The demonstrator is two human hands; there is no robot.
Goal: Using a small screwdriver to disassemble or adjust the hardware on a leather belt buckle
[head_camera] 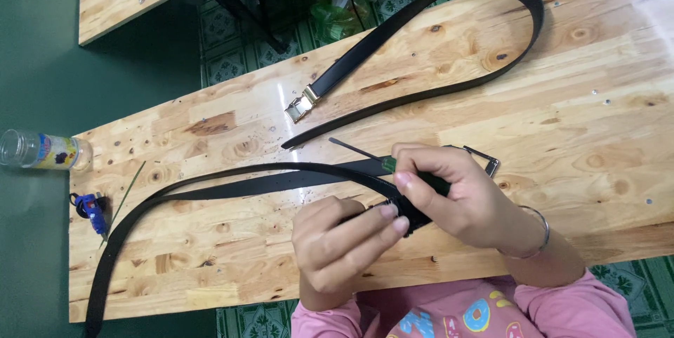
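**Two hands on a black belt at the near edge**

Pale pine table [562,127] stands over green patterned floor tiles. From the head view, the left hand [340,247] pinches the end of a black belt [232,185] near the table's near edge, fingers closed on it. The right hand [456,194] grips a green-handled screwdriver [365,155], its tip pointing toward the left edge. A second belt [435,8] with a gold buckle [300,106] loops toward the far right corner. A small jar [42,150] sits beyond the left edge.

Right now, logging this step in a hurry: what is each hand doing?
Left hand: closed, pinching the black belt end.
Right hand: closed around a green-handled screwdriver.
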